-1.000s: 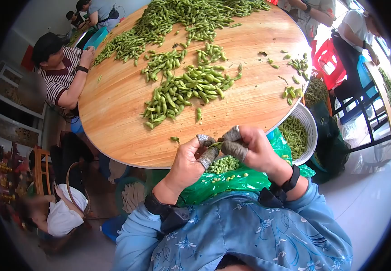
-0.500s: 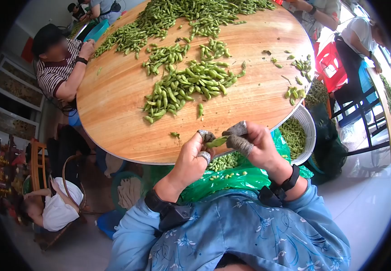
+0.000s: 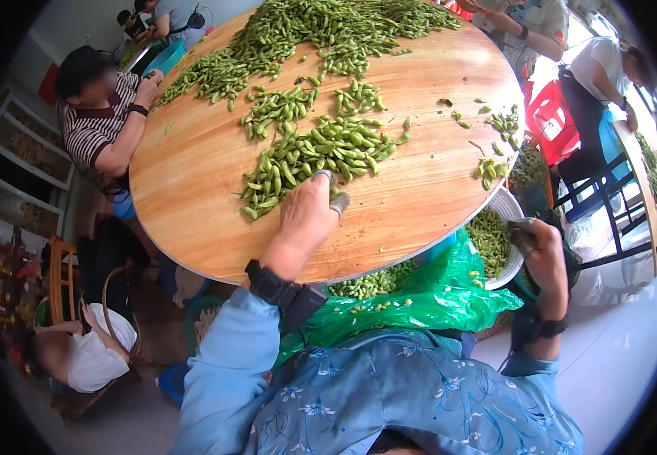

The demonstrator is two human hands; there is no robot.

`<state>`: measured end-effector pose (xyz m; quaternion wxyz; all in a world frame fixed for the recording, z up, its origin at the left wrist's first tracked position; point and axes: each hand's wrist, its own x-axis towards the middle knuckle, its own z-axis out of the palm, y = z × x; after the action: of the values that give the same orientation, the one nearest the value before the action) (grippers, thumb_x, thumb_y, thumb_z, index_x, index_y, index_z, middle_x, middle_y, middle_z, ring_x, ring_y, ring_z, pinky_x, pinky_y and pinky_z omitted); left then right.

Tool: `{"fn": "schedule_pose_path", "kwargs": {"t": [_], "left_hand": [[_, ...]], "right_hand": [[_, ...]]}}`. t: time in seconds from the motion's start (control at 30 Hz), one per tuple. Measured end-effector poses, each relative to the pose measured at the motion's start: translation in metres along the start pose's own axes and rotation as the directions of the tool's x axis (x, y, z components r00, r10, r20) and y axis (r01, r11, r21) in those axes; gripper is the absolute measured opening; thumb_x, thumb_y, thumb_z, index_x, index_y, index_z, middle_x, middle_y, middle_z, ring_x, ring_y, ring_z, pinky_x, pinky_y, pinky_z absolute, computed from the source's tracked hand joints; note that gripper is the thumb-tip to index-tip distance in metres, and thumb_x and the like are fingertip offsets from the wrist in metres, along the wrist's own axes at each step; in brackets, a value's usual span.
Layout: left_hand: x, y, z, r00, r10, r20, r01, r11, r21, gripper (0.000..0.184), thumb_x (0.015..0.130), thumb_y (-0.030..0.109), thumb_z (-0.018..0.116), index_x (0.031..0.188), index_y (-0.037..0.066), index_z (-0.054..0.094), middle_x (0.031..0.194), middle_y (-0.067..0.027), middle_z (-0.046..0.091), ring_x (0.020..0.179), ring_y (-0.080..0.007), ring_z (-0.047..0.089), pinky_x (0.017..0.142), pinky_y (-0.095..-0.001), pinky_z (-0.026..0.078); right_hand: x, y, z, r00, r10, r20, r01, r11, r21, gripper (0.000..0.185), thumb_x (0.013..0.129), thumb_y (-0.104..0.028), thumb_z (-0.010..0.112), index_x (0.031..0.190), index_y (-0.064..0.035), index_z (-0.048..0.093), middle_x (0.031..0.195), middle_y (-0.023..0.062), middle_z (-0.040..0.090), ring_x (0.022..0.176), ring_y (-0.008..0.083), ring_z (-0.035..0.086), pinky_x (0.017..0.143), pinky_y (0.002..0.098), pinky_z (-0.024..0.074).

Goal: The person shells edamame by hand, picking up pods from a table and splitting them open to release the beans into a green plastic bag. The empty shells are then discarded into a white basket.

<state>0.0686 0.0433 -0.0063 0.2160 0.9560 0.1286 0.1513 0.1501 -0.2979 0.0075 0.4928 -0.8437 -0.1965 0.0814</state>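
My left hand (image 3: 309,220) reaches over the round wooden table to the near edge of a small pile of green edamame pods (image 3: 321,152). Its wrapped thumb and forefinger close around a single pod, mostly hidden by the fingers. Out to the right, past the table edge, my right hand (image 3: 544,254) is held beside a white basket (image 3: 522,220) with its wrapped fingertips pressed together. What they hold, if anything, cannot be made out. Over my lap lies a green plastic bag (image 3: 434,292), with shelled beans (image 3: 377,282) in front of it.
The wooden table (image 3: 207,174) carries a large heap of pods (image 3: 328,26) at the back and scattered pods (image 3: 504,125) at the right. A person in a striped shirt (image 3: 105,125) sits at the left. A red stool (image 3: 554,121) and another table stand to the right.
My hands have parted from a pod held between them. The left moved forward to the pile's near edge, where a lone pod lay; the right swung out to the right beside the basket.
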Motion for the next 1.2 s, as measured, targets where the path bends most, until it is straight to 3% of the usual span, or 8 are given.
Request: {"fn": "schedule_pose_path", "kwargs": {"t": [0.1,0.17,0.23,0.3,0.5,0.77,0.93,1.2], "left_hand": [[0.009,-0.010,0.006,1.000,0.005,0.023,-0.005,1.000,0.006,0.018,0.071,0.012,0.062,0.076,-0.001,0.051,0.056,-0.0094,0.050,0.050,-0.0206,0.049,0.049,-0.0323,0.041],[0.004,-0.008,0.001,0.988,-0.110,0.104,0.129,0.970,-0.205,0.016,0.069,0.011,0.062,0.074,0.000,0.051,0.064,-0.0149,0.057,0.056,-0.0271,0.055,0.053,-0.0360,0.044],[-0.007,-0.010,0.001,0.976,-0.157,0.151,0.210,0.867,-0.452,0.013,0.072,0.006,0.061,0.077,0.001,0.050,0.065,-0.0095,0.058,0.054,-0.0151,0.054,0.049,-0.0273,0.044],[-0.023,0.011,-0.016,0.919,-0.228,0.322,0.363,0.173,-0.916,0.010,0.077,0.003,0.057,0.081,0.001,0.049,0.068,-0.0064,0.058,0.056,-0.0085,0.052,0.050,-0.0216,0.045],[-0.059,0.037,-0.016,0.996,-0.092,0.020,0.062,0.476,-0.877,0.012,0.080,-0.002,0.050,0.092,0.001,0.047,0.074,-0.0070,0.057,0.064,-0.0112,0.057,0.054,-0.0215,0.047],[-0.062,0.033,-0.026,0.939,-0.070,0.335,0.307,0.606,-0.734,0.012,0.080,-0.002,0.051,0.091,-0.001,0.054,0.073,-0.0026,0.058,0.062,-0.0070,0.055,0.053,-0.0189,0.045],[-0.068,0.038,-0.024,0.982,0.100,-0.160,-0.159,0.896,-0.415,0.012,0.073,0.000,0.061,0.084,-0.001,0.058,0.069,-0.0085,0.059,0.058,-0.0138,0.057,0.052,-0.0255,0.045],[-0.072,0.039,-0.026,0.875,0.408,-0.262,-0.450,0.884,-0.126,0.024,0.057,-0.004,0.064,0.080,-0.001,0.057,0.073,-0.0144,0.057,0.062,-0.0297,0.055,0.053,-0.0335,0.046]], "right_hand": [[0.004,-0.020,0.040,0.987,-0.055,0.150,0.025,0.981,0.194,0.016,0.079,-0.001,0.054,0.093,0.0046,0.057,0.077,0.0046,0.060,0.069,0.0087,0.054,0.063,0.0217,0.0441],[0.008,-0.038,0.067,0.952,-0.104,0.287,-0.008,0.932,0.363,0.018,0.080,-0.001,0.053,0.097,0.0045,0.056,0.081,0.0044,0.059,0.071,0.0088,0.054,0.066,0.0223,0.0448],[0.013,-0.054,0.095,0.915,-0.090,0.393,-0.102,0.891,0.443,0.028,0.081,-0.003,0.053,0.108,0.0027,0.051,0.085,0.0046,0.058,0.076,0.0091,0.054,0.069,0.0228,0.0446],[0.016,-0.061,0.121,0.870,-0.145,0.472,-0.199,0.772,0.604,0.037,0.082,-0.006,0.053,0.116,0.0016,0.043,0.089,0.0046,0.057,0.081,0.0098,0.053,0.073,0.0235,0.0436],[0.023,-0.079,0.145,0.873,-0.190,0.449,-0.232,0.647,0.726,0.025,0.082,-0.008,0.054,0.104,0.0035,0.051,0.088,0.0044,0.058,0.082,0.0091,0.053,0.075,0.0229,0.0424],[0.019,-0.080,0.141,0.908,-0.177,0.381,-0.120,0.759,0.640,0.023,0.081,-0.009,0.055,0.100,0.0039,0.053,0.089,0.0057,0.059,0.086,0.0101,0.054,0.077,0.0240,0.0434],[0.017,-0.081,0.131,0.883,-0.089,0.460,-0.263,0.720,0.643,0.022,0.081,-0.015,0.057,0.098,0.0002,0.056,0.087,0.0030,0.059,0.080,0.0085,0.053,0.070,0.0214,0.0427],[0.011,-0.083,0.131,0.825,-0.030,0.565,-0.429,0.618,0.659,0.017,0.080,-0.020,0.057,0.087,-0.0046,0.060,0.075,-0.0022,0.059,0.059,0.0027,0.044,0.053,0.0169,0.0344]]}}
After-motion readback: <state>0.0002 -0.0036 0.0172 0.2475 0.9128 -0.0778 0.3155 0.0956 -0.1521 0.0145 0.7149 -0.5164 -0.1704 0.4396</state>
